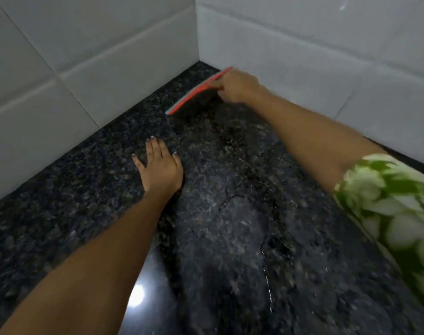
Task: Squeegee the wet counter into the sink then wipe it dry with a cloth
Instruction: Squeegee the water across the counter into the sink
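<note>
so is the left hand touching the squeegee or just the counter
Apart. The head view shows the left hand flat on the counter, with bare granite between it and the squeegee, which only the right hand holds.

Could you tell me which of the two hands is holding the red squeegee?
The right hand, up near the tiled corner, grips the red squeegee; the left hand lies flat and empty on the counter.

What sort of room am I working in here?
Probably a kitchen or bathroom corner: a dark speckled stone counter with water on it, white tiled walls meeting behind, and the right hand holding a red squeegee.
</note>
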